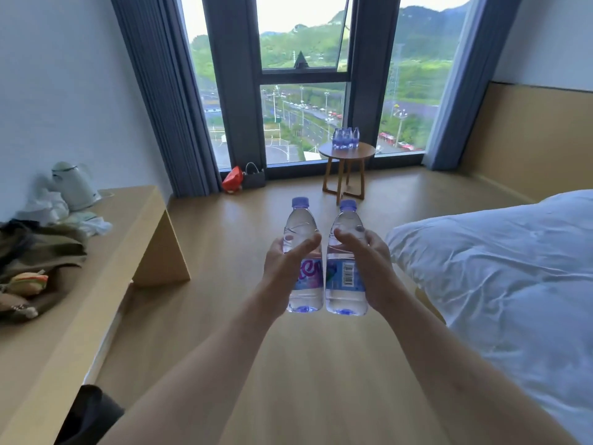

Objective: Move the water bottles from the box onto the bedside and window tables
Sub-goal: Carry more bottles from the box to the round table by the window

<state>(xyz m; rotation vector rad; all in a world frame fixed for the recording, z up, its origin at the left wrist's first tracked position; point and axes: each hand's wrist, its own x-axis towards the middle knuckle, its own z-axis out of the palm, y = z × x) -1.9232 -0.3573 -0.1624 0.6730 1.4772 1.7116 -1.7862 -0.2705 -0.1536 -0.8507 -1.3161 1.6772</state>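
I hold two clear water bottles with blue caps upright in front of me, above the wooden floor. My left hand [285,261] grips the left bottle [303,284], which has a pink and blue label. My right hand [369,261] grips the right bottle [345,281], its barcode facing me. The two bottles nearly touch. Far ahead, a small round wooden window table [361,151] stands by the window with several water bottles [346,138] clustered on top. The box is not in view.
A bed with a white duvet [500,268] fills the right side. A long wooden desk [122,239] runs along the left wall, carrying a kettle [75,186], clothes and clutter. A red bag [232,178] and a grey bag [254,178] sit by the window. Open floor lies ahead.
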